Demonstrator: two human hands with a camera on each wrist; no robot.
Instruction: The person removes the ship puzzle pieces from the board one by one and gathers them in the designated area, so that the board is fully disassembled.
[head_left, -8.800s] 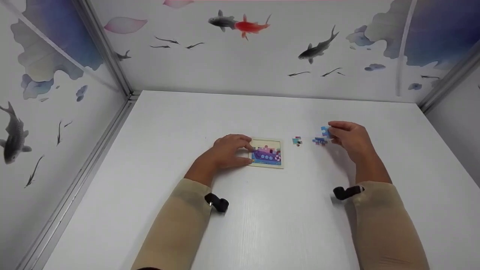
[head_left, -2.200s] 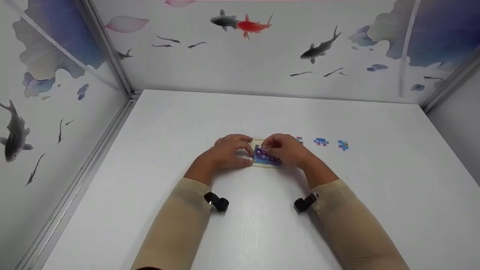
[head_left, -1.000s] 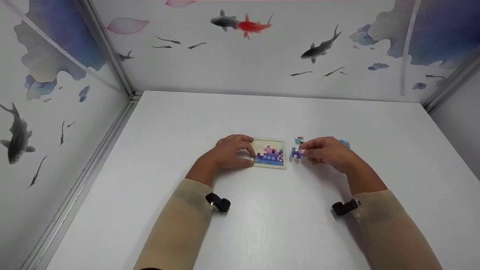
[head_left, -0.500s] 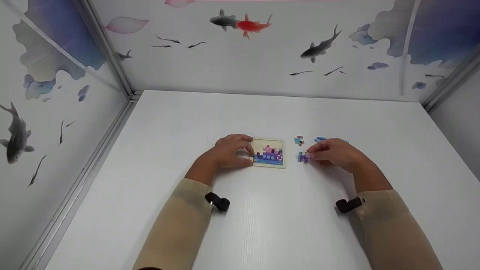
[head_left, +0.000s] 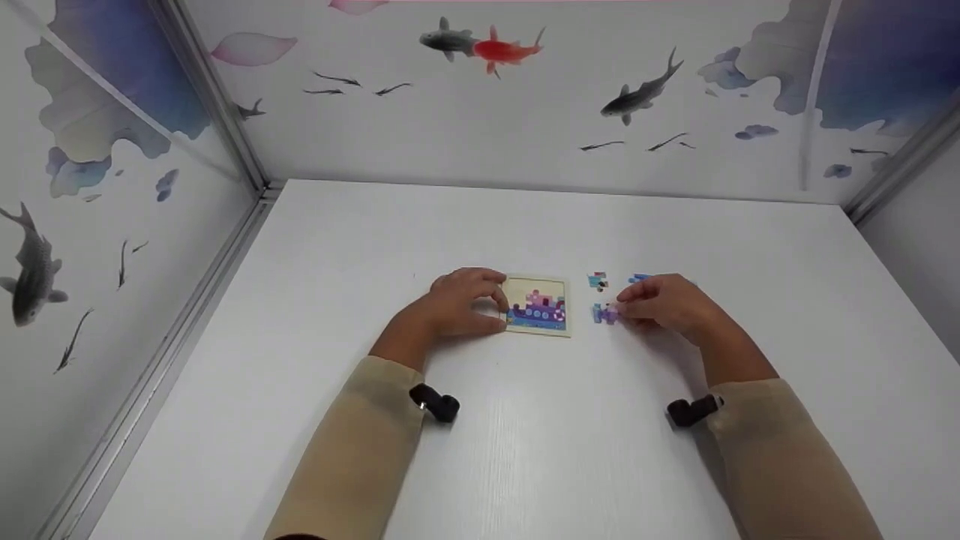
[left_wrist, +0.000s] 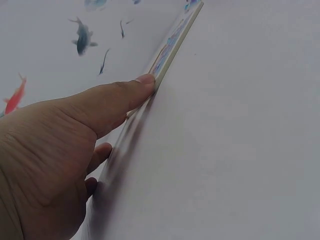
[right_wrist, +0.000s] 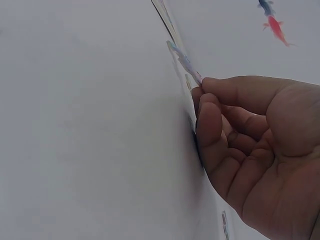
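A small square jigsaw puzzle (head_left: 537,307) lies in a pale wooden frame, showing a purple and pink boat on blue. Its upper part is bare pale board. My left hand (head_left: 466,304) holds the frame by its left edge, thumb at the near corner and a finger at the far one; the left wrist view shows the thumb (left_wrist: 142,82) on the frame's edge. Just right of the frame, my right hand (head_left: 671,309) pinches a purple and blue puzzle piece (head_left: 604,313) between thumb and fingers. In the right wrist view this piece (right_wrist: 185,61) appears nearly edge-on.
Behind the held piece lies a loose multicoloured puzzle piece (head_left: 598,281). A blue piece (head_left: 640,278) shows partly behind my right hand. White walls printed with fish stand at the back and sides of the white table (head_left: 480,435).
Earlier my right hand held a blue piece, then worked over the puzzle. It has since drawn right with the purple piece, which has turned. My left hand stays at the frame.
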